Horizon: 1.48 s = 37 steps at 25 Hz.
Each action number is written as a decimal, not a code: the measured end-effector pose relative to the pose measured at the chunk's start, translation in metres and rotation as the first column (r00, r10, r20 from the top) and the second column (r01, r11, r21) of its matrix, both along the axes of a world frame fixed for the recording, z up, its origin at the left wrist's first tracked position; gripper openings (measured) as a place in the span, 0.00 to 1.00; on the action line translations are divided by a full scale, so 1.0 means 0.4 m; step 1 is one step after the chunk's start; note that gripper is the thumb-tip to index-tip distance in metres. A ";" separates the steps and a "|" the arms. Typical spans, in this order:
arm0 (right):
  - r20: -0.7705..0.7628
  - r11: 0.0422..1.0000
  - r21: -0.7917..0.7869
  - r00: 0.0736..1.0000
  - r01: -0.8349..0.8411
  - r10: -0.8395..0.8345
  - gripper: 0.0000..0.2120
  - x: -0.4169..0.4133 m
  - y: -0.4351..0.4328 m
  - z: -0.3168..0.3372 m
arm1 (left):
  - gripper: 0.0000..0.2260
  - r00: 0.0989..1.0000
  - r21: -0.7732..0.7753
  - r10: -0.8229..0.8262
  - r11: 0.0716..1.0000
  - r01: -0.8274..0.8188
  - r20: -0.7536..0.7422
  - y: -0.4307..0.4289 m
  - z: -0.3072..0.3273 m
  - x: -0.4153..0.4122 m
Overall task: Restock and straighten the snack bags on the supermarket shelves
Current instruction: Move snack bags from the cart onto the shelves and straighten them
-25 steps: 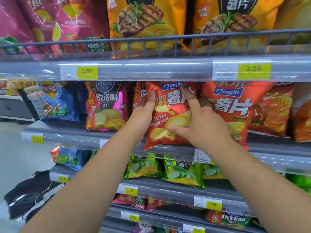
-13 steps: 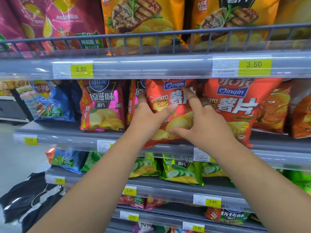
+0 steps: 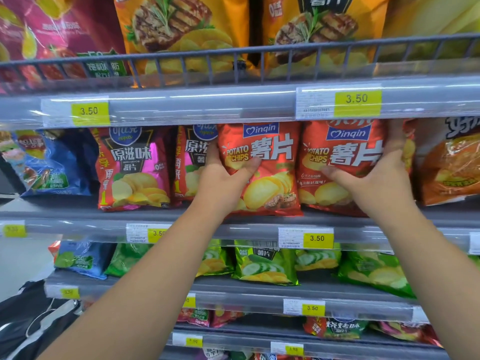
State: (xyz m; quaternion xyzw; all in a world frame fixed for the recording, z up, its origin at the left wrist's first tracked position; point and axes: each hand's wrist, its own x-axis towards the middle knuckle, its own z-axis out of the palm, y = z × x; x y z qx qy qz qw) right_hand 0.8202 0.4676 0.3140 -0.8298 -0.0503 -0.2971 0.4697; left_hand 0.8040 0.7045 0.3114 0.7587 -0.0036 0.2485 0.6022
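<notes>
Grey shelf: left hand, right hand, fingers clasping glossy crinkled red bags.

Two red potato-chip bags stand upright, touching: left bag at center, right bag at 3 o'clock.

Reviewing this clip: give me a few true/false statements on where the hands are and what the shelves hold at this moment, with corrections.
1. The left hand grips the left red Potato Chips bag. True.
2. The right hand rests on a green cucumber bag. False: it holds the right red Potato Chips bag; the green cucumber bags sit one shelf lower.
3. Both red bags stand upright, side by side. True.
4. The visible price tags read 5.00. False: the legible ones read 3.50.
</notes>
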 end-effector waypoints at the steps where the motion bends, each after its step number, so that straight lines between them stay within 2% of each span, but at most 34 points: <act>1: 0.009 1.000 0.003 1.000 -0.001 0.001 0.54 0.010 -0.011 0.005 | 0.28 1.000 -0.004 -0.008 1.000 0.008 -0.002 -0.004 -0.002 0.005; 5: -0.063 1.000 0.001 0.998 -0.022 0.022 0.50 0.008 -0.038 0.030 | 0.25 0.999 -0.006 -0.040 0.999 0.040 -0.022 -0.016 -0.015 0.007; 11: -0.068 1.000 -0.002 0.997 -0.019 0.019 0.45 0.017 -0.032 0.028 | 0.26 0.988 -0.047 -0.104 0.994 0.099 -0.111 -0.003 -0.009 0.021; 15: -0.039 0.999 -0.020 0.999 -0.026 0.025 0.49 0.033 -0.014 0.005 | 0.35 0.996 -0.036 -0.062 0.998 0.060 -0.067 0.028 -0.012 0.027; 18: -0.015 0.998 -0.032 0.999 -0.048 0.048 0.51 0.032 -0.010 0.012 | 0.31 0.998 -0.054 -0.047 0.998 0.045 -0.037 0.049 -0.007 0.027; 21: -0.026 0.995 0.004 0.995 -0.096 0.096 0.47 0.022 -0.032 0.034 | 0.28 1.000 -0.023 -0.017 1.000 0.017 -0.004 0.056 -0.004 0.022; 26: -0.046 0.995 -0.043 0.995 -0.094 0.092 0.49 0.017 -0.032 0.032 | 0.29 0.998 -0.015 0.037 0.999 -0.036 0.046 0.056 -0.004 0.021; 29: -0.080 0.995 -0.028 0.992 -0.100 0.098 0.45 0.012 -0.042 0.041 | 0.31 0.997 0.011 0.042 0.999 -0.042 0.061 0.054 0.002 0.017; 33: 0.000 0.995 -0.060 0.997 -0.076 0.076 0.50 0.026 -0.016 0.017 | 0.32 0.995 0.041 0.063 0.997 -0.067 0.080 0.061 0.001 0.023; 37: -0.024 0.993 -0.114 0.999 -0.041 0.038 0.58 0.041 0.015 0.005 | 0.33 0.993 0.130 0.095 0.986 -0.104 0.074 0.064 -0.005 0.033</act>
